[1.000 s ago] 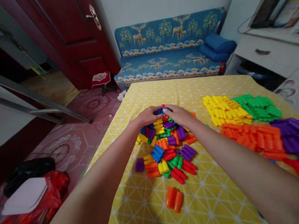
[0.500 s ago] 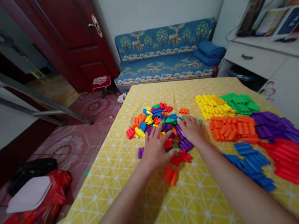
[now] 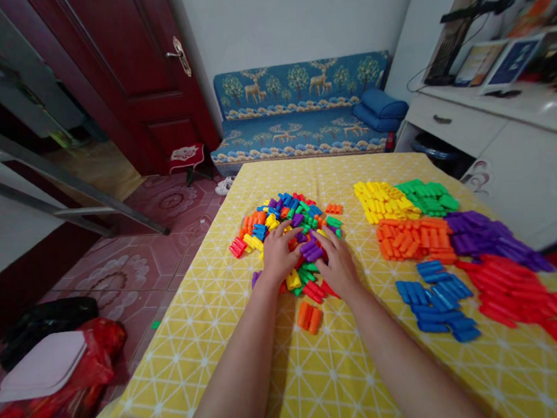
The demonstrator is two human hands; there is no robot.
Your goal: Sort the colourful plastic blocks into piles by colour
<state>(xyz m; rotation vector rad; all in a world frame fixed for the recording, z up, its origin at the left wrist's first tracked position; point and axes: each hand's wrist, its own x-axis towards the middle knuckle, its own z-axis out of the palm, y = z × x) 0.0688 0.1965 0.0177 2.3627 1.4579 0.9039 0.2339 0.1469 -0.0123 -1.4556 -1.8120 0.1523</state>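
A mixed pile of plastic building pieces [image 3: 283, 212], each like short joined tubes, lies on the yellow tablecloth before me. My left hand [image 3: 280, 254] rests at the pile's near left, its fingers stretched out and apart over the pieces. Its thumb is close to a purple piece [image 3: 312, 251]. My right hand [image 3: 338, 264] is at the near right of the pile, with its thumb and fingers around that purple piece. Red pieces [image 3: 314, 291] and green pieces [image 3: 308, 273] lie between my wrists. Nearer to me is an orange piece [image 3: 310, 317].
Right of the pile are single-colour groups: yellow [image 3: 385, 201], green [image 3: 428, 197], orange [image 3: 415, 240], purple [image 3: 488, 239], blue [image 3: 437, 301] and red [image 3: 524, 292]. Beyond the table [image 3: 214, 350] stands a blue sofa [image 3: 299, 126]. A white cabinet [image 3: 519, 161] is at the right.
My hands have drawn closer together around a purple piece. The right hand has come nearer and left within the pile, and pieces in the middle have shifted. The view has turned slightly right.
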